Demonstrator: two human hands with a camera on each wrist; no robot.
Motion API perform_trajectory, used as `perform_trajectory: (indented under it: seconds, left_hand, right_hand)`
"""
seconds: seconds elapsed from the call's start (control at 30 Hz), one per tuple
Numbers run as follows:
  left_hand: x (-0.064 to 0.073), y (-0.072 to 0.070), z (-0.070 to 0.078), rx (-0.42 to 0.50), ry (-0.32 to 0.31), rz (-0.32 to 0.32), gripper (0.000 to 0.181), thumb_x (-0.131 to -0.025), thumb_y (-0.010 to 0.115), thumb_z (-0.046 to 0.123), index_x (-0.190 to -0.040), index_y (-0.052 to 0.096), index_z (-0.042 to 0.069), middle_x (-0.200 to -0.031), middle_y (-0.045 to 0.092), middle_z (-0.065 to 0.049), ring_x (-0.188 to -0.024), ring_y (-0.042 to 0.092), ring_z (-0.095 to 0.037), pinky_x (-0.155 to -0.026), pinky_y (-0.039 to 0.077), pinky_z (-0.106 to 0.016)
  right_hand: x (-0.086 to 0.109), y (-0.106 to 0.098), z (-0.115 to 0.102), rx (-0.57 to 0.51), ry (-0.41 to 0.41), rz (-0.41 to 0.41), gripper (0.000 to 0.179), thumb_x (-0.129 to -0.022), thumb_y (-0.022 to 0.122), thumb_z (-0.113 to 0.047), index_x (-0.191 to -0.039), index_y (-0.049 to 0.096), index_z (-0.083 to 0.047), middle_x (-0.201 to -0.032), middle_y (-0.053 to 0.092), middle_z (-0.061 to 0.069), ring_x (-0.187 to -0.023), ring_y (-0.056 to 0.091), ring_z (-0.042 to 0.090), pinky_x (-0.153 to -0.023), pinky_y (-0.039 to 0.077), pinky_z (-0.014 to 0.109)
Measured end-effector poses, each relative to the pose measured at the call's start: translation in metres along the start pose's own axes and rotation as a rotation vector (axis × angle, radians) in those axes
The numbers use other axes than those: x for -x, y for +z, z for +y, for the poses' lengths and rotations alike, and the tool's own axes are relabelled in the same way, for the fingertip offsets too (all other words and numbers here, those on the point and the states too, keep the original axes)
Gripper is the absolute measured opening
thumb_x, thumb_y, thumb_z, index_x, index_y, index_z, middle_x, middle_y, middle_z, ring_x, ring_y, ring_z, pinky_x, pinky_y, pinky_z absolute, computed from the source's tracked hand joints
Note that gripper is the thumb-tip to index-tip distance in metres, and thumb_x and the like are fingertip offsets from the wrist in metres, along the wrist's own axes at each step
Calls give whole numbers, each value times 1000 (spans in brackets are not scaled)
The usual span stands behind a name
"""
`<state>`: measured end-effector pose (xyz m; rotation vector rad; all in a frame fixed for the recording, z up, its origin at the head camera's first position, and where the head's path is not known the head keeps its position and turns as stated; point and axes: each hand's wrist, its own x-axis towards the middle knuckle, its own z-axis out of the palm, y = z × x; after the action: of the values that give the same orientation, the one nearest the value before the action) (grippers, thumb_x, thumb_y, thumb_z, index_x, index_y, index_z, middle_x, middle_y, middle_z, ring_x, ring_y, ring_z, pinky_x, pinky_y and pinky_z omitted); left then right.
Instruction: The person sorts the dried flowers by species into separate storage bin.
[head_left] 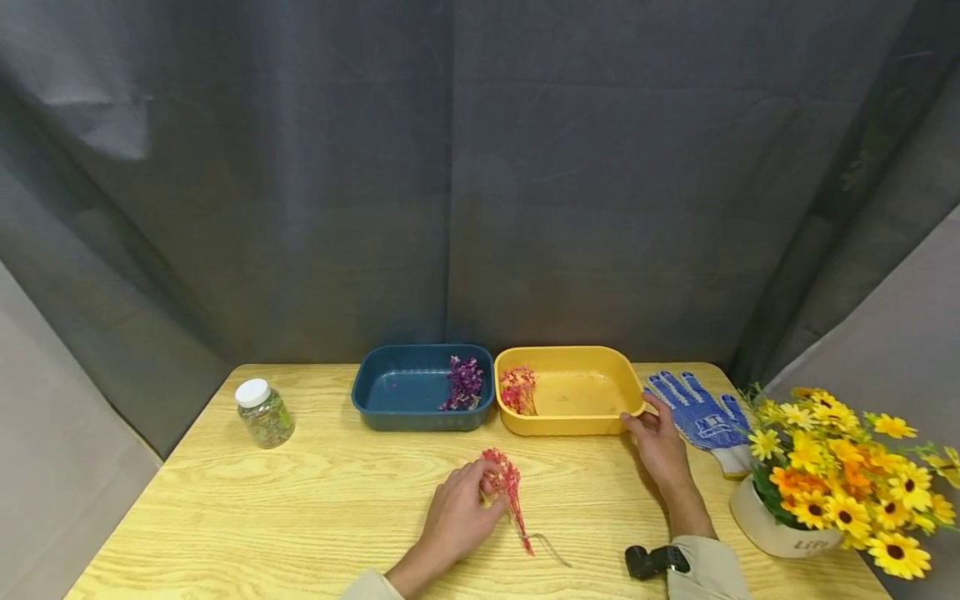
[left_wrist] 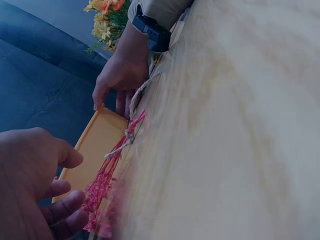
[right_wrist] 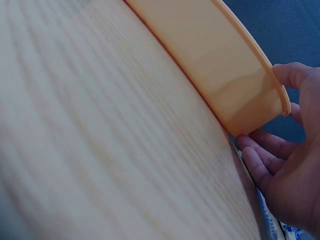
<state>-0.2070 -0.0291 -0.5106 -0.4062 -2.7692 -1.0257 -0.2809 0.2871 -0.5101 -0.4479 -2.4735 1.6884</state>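
Note:
A bunch of pink dried flowers [head_left: 513, 493] lies on the table, its stems tied with twine. My left hand [head_left: 463, 510] is at the flower heads, fingers loosely bent. In the left wrist view, the thumb stands apart from the fingers, and the bunch [left_wrist: 104, 185] is beside the fingertips; whether they touch it I cannot tell. My right hand [head_left: 662, 446] holds the front right corner of a yellow bin [head_left: 570, 426]. The right wrist view has its thumb on the bin's rim and other fingers around the corner. Pink flowers [head_left: 518, 390] lie inside the bin's left end.
Left of the yellow bin stands a blue bin [head_left: 416, 422] with purple dried flowers [head_left: 463, 384] at its right end. A white-lidded jar [head_left: 266, 414] is at the left. On the right are a blue-and-white glove [head_left: 701, 414] and a pot of yellow flowers [head_left: 787, 533].

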Motion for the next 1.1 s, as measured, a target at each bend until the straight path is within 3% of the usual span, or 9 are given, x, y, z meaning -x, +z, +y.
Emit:
perform_trajectory:
  seconds: [0.23, 0.43, 0.57, 0.87, 1.1]
  left_hand:
    - [1, 9, 2, -99, -36, -24, 33, -79, 72, 46, -105, 64, 27, -81, 55, 12, -74, 45, -4, -65, 30, -27]
    - [-4, 18, 6, -234, -96, -15, 47, -71, 71, 64, -97, 60, 27, -92, 56, 9, -85, 51, -12, -71, 34, -34]
    - [-7, 19, 7, -287, -99, -19, 47, -68, 73, 60, -96, 59, 25, -93, 57, 6, -86, 52, -15, -73, 35, -37]
    - [-8, 14, 2, -191, -82, -12, 37, -74, 71, 33, -108, 64, 23, -60, 46, 18, -64, 46, -6, -63, 32, -31]
    - [-9, 13, 1, -133, -57, 23, 33, -73, 70, 27, -106, 65, 22, -59, 47, 22, -60, 46, -1, -62, 31, -28]
  right_hand:
    - [-2, -1, 1, 3, -5, 1, 73, -94, 57, -48, -154, 20, -27, -148, 43, 19, -134, 44, 36, -112, 29, 52]
    - [-2, -1, 1, 7, -4, 5, 73, -94, 56, -49, -154, 21, -28, -148, 43, 19, -135, 43, 37, -113, 27, 55]
    - [-2, -1, 2, 3, -6, 2, 74, -93, 57, -50, -154, 21, -29, -147, 44, 19, -135, 42, 36, -113, 25, 54]
    - [-1, 0, -1, -5, -13, -2, 74, -93, 57, -50, -154, 21, -29, -148, 43, 19, -135, 42, 36, -113, 25, 55]
    - [-1, 0, 0, 6, -3, -6, 73, -94, 55, -50, -154, 19, -29, -147, 43, 18, -135, 42, 35, -113, 27, 53]
